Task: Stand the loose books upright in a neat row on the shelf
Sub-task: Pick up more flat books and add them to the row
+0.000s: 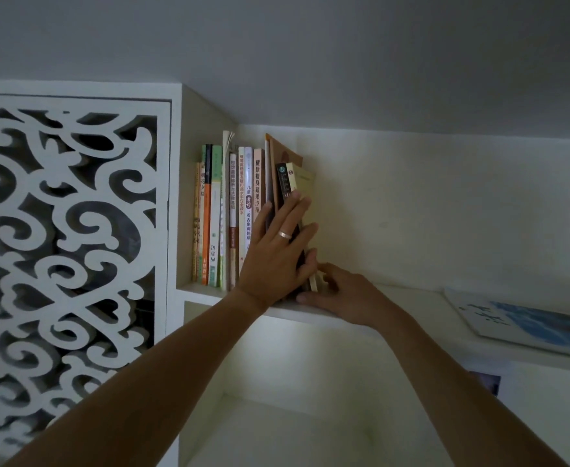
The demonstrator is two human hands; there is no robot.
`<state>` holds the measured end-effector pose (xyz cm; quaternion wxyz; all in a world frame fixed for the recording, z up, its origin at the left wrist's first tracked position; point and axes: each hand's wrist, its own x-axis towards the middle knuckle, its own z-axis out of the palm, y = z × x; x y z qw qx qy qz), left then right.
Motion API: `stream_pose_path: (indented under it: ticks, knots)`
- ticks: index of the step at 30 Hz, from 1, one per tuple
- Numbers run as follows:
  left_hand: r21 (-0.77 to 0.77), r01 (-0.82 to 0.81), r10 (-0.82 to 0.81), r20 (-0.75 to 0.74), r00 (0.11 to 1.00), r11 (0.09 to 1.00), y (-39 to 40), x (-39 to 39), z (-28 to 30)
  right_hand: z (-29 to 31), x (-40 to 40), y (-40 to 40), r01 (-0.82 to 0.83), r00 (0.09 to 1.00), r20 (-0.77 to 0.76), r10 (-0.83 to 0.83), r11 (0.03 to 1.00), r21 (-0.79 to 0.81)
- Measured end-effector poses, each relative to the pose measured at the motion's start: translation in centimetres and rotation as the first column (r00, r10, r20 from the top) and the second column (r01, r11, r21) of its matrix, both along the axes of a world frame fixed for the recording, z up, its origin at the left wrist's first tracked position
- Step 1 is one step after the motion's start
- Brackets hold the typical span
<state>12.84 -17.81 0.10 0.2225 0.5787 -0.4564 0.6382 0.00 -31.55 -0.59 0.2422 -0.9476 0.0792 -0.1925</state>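
A row of upright books (229,217) is seen at the left end of the white shelf (394,291), against the cabinet side wall. At its right end a black-spined book (285,182) and a cream-covered book (305,187) are leaning leftward against the row, not yet plumb. The left hand (278,251) is laid flat across these last spines, fingers straight and spread, so nothing is grasped; the books are merely pressed toward the row. The right hand (339,293) is set at the foot of the cream-covered book, on the shelf edge, its fingers curled about the lower corner, though the hold itself is partly hidden. The step is judged to be the squaring-up of the end books. It would be done well if the feet were slid left until they touch the neighbouring book while the tops are steadied, and if the spines were brought flush with the front line. One blue-covered book (526,321) is lying flat well to the right and is left to be stood.
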Motion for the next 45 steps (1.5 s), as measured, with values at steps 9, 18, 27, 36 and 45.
stream_pose_path:
  ticks: [9,18,27,36,45]
  knots:
    - [0.030,-0.263,0.264,-0.088,0.960,0.964,-1.4,-2.6,-0.6,0.1,-5.2,-1.5,0.182,0.981,0.102,-0.163,0.958,-0.220]
    - [0.120,-0.161,0.180,-0.173,0.968,0.980,-4.7,-7.2,-0.6,-0.6,-14.1,-8.1,0.731,0.552,-0.127,-0.824,0.552,-0.402]
    - [0.661,0.421,-0.203,-0.383,0.901,0.621,-5.8,-9.3,-2.6,1.0,-14.1,-3.0,0.206,0.972,-0.091,-0.215,0.974,-0.096]
    - [0.362,0.050,-0.138,0.220,0.966,0.931,-3.6,-8.9,0.4,1.7,-12.9,-3.0,0.232,0.960,-0.063,-0.271,0.904,-0.358]
    - [-0.042,-0.078,0.072,-0.128,0.989,0.996,0.0,-5.4,3.2,2.5,-6.1,4.2,0.051,0.969,0.229,-0.088,0.985,0.163]
